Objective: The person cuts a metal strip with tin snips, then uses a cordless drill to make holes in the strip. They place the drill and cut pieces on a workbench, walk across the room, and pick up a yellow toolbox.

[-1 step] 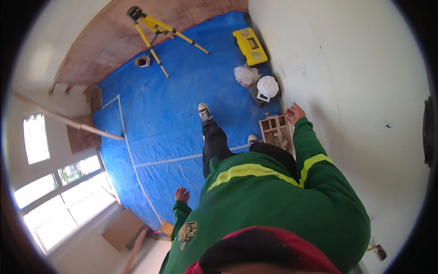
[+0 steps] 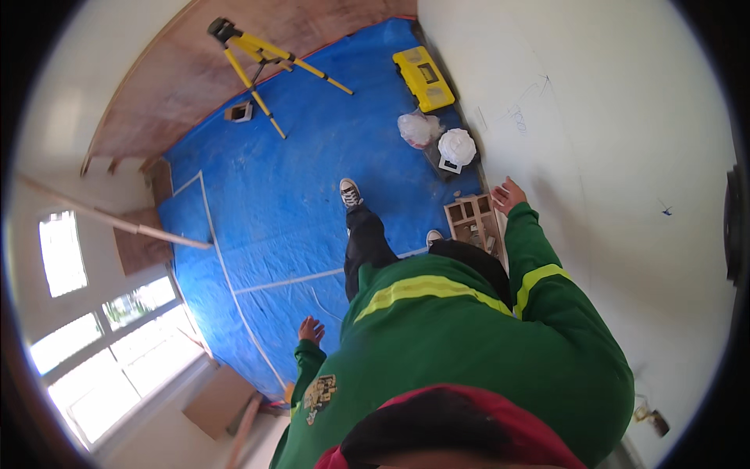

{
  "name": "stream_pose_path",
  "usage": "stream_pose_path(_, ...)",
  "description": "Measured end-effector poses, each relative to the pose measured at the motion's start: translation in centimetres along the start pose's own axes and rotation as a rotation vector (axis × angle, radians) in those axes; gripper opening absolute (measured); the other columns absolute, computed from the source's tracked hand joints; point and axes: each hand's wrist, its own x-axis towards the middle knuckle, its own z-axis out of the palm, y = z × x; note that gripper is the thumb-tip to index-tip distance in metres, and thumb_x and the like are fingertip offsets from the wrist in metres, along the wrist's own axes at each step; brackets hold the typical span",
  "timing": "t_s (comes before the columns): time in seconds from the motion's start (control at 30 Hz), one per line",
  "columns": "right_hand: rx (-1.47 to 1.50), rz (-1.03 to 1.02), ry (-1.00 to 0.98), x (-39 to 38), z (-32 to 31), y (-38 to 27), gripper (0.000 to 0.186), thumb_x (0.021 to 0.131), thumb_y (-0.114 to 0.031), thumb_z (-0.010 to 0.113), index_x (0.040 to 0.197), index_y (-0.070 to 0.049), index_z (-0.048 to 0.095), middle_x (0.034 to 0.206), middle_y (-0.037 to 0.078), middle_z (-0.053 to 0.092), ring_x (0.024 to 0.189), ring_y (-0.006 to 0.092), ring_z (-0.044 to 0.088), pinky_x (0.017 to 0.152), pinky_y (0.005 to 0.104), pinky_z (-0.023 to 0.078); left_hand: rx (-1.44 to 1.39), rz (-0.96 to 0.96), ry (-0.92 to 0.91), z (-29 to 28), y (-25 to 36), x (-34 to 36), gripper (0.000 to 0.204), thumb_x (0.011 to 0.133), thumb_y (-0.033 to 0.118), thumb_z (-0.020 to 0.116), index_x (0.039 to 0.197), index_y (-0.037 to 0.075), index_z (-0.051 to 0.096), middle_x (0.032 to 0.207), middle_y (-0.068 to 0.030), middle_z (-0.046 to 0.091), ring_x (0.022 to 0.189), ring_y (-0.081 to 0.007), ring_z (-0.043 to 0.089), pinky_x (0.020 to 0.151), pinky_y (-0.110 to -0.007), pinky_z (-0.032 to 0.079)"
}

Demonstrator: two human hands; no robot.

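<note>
My right hand (image 2: 509, 195) hangs beside the white wall, fingers loosely spread, holding nothing. Below it on the floor stands a wooden box with compartments (image 2: 473, 219), with small items inside that I cannot make out. My left hand (image 2: 310, 330) hangs free at my other side over the blue floor sheet (image 2: 297, 187); its fingers are apart and nothing is in them. Both arms wear green sleeves with a yellow-green band. One dark shoe (image 2: 351, 192) is planted forward on the sheet; the other shoe (image 2: 434, 237) shows only in part by the box.
Along the right wall lie a yellow case (image 2: 423, 77), a plastic bag (image 2: 418, 129) and a white hard hat (image 2: 456, 148). A yellow tripod (image 2: 269, 66) stands at the far side near a small open box (image 2: 239, 112). A slanted wooden pole (image 2: 117, 217) leans at left.
The view has turned slightly, so the tripod and yellow case sit a little further left. Both hands keep almost the same pose, still holding nothing.
</note>
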Motion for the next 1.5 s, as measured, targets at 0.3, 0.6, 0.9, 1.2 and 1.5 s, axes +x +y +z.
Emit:
stream_pose_path(0.3, 0.354, 0.069, 0.278, -7.3, -6.1, 13.1, 0.072, 0.106, -0.059, 0.067, 0.156, -0.011, 0.047, 0.127, 0.012, 0.065, 0.109, 0.0305, 0.067, 0.102, 0.0613, 0.049, 0.497, 0.318, -0.34, 17.4, 42.4, 17.0, 0.055, 0.103, 0.048, 0.073, 0.147, 0.02, 0.058, 0.128, -0.0064, 0.068, 0.11, -0.0269, 0.07, 0.085, -0.044, 0.057)
stream_pose_path(0.6, 0.409, 0.154, 0.257, -7.9, 0.3, 15.6, 0.114, 0.094, -0.075, 0.074, 0.171, -0.004, 0.029, 0.155, 0.021, 0.056, 0.142, 0.0341, 0.057, 0.116, 0.065, 0.043, 0.785, 0.657, -0.607, 43.3, 68.1, 10.3, 0.074, 0.101, 0.055, 0.077, 0.158, 0.015, 0.052, 0.13, -0.0068, 0.068, 0.115, -0.0236, 0.069, 0.092, -0.041, 0.056)
stream_pose_path(0.9, 0.143, 0.105, -0.04, 6.8, 15.6, 2.9, 0.121, 0.095, -0.089, 0.055, 0.175, -0.004, 0.023, 0.165, 0.023, 0.05, 0.148, 0.0367, 0.051, 0.118, 0.0663, 0.039, 1.144, 0.95, -0.654, 68.2, 73.9, 8.6, 0.097, 0.102, 0.073, 0.065, 0.163, -0.001, 0.046, 0.142, -0.0195, 0.067, 0.131, -0.0337, 0.063, 0.114, -0.046, 0.048)
stream_pose_path(1.2, 0.489, 0.099, 0.139, 31.9, 26.9, -1.8, 0.14, 0.088, -0.096, 0.058, 0.175, 0.002, 0.011, 0.168, 0.027, 0.044, 0.154, 0.0397, 0.045, 0.127, 0.068, 0.027, 2.011, 1.456, -0.668, 100.2, 75.4, 18.9, 0.074, 0.107, -0.008, 0.041, 0.177, 0.009, 0.022, 0.175, -0.0167, 0.041, 0.155, -0.0419, 0.043, 0.13, -0.047, 0.036)
stream_pose_path(1.5, 0.666, 0.076, 0.095, 51.5, 33.0, -3.0, 0.111, 0.096, -0.097, 0.037, 0.163, -0.009, 0.049, 0.163, 0.022, 0.052, 0.147, 0.0394, 0.054, 0.121, 0.06, 0.043, 1.594, 0.914, -0.964, 121.6, 70.8, 32.1, 0.098, 0.103, 0.079, 0.058, 0.154, -0.004, 0.056, 0.149, -0.021, 0.065, 0.137, -0.0327, 0.063, 0.12, -0.041, 0.047)
